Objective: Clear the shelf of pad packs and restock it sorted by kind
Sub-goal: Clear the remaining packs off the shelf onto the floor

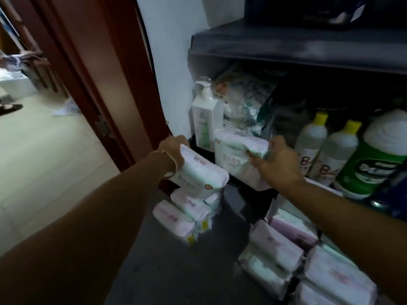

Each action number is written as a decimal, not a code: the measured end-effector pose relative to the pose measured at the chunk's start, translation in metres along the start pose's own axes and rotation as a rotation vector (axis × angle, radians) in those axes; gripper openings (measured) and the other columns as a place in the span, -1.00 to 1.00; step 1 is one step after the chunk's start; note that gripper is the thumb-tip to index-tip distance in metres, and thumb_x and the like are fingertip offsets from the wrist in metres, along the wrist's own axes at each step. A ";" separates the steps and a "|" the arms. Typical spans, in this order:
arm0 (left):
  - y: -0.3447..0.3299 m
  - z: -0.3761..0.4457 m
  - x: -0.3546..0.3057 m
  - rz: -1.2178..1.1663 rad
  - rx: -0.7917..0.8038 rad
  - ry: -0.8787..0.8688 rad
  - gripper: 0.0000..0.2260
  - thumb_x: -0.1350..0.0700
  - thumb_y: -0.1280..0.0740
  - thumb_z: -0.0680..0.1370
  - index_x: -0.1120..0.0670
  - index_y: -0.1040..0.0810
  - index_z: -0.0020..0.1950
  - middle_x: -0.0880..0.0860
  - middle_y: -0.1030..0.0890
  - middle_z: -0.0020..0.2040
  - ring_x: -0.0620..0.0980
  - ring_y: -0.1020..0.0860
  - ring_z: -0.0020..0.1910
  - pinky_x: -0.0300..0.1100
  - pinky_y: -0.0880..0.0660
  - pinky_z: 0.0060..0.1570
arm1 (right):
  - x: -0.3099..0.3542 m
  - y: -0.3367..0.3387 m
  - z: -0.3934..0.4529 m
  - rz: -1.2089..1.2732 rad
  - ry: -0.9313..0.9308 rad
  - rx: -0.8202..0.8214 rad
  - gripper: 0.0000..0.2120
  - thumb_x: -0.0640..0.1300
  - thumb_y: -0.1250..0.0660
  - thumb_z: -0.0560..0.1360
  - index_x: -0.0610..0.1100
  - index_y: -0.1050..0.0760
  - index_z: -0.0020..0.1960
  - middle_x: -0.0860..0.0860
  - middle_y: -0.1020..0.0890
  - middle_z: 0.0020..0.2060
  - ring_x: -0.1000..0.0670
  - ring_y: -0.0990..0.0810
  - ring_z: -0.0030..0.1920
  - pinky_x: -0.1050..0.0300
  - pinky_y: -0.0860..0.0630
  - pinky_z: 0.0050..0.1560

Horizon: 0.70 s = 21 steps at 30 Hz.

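Right hand (279, 164) pinches standing pack (237, 157) on shelf edge (317, 181); left hand (174, 155) grips second pack (198, 175), long axis apparently sloping floorward.

The print on the pad packs (199, 172) is too blurred to read, the shelf (297, 51) interior behind the bottles (312, 133) is dark (contents indistinct), and the right edge crops the green jug (372, 164)

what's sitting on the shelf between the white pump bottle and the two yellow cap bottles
In the head view, a pad pack stands between the pump bottle and yellow-capped bottles, pinched by the right hand.
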<state>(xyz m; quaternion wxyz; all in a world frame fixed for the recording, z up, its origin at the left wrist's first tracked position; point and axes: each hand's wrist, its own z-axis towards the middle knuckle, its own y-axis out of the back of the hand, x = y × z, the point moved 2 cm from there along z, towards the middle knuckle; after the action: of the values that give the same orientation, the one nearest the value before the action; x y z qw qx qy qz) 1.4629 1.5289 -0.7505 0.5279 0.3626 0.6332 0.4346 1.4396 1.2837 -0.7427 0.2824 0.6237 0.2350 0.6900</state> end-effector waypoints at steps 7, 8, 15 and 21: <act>-0.081 0.053 0.050 -0.026 -0.018 -0.022 -0.68 0.41 -0.22 0.40 0.13 -0.52 0.07 0.15 -0.42 0.23 0.14 -0.42 0.21 -0.31 -0.27 0.11 | -0.032 -0.105 0.046 0.042 -0.030 0.129 -0.70 -0.27 -0.37 0.45 -0.28 -0.36 0.12 -0.22 -0.56 0.04 -0.15 -0.53 0.02 0.26 -0.31 -0.24; -0.088 0.060 0.053 -0.025 -0.026 -0.035 -0.68 0.41 -0.21 0.39 0.12 -0.53 0.05 0.15 -0.45 0.22 0.15 -0.43 0.20 -0.24 -0.32 0.18 | -0.034 -0.116 0.052 0.053 -0.023 0.136 -0.72 -0.29 -0.36 0.45 -0.28 -0.36 0.10 -0.21 -0.55 0.03 -0.11 -0.51 -0.02 0.27 -0.31 -0.24; -0.123 0.085 0.070 0.232 -0.072 -0.089 -0.55 0.31 -0.20 0.49 0.07 -0.30 0.37 0.13 -0.13 0.48 0.16 -0.22 0.38 -0.02 -0.31 0.30 | -0.051 -0.178 0.084 0.006 -0.033 0.291 -0.70 -0.23 -0.35 0.48 -0.28 -0.40 0.17 -0.18 -0.53 0.10 -0.15 -0.52 0.10 0.08 -0.49 0.05; -0.128 0.083 0.067 0.317 0.036 -0.048 -0.60 0.23 -0.19 0.53 0.11 -0.23 0.37 0.12 -0.06 0.49 0.13 -0.18 0.40 0.01 -0.27 0.29 | -0.056 -0.193 0.083 -0.129 -0.013 0.383 -0.57 -0.21 -0.25 0.53 -0.20 -0.27 0.37 -0.23 -0.43 0.26 -0.18 -0.44 0.24 0.05 -0.42 0.18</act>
<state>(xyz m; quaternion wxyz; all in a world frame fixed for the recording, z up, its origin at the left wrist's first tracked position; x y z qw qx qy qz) 1.5324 1.5585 -0.8992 0.4612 0.4777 0.5631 0.4920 1.5440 1.3839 -0.9050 0.2037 0.6540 0.3996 0.6092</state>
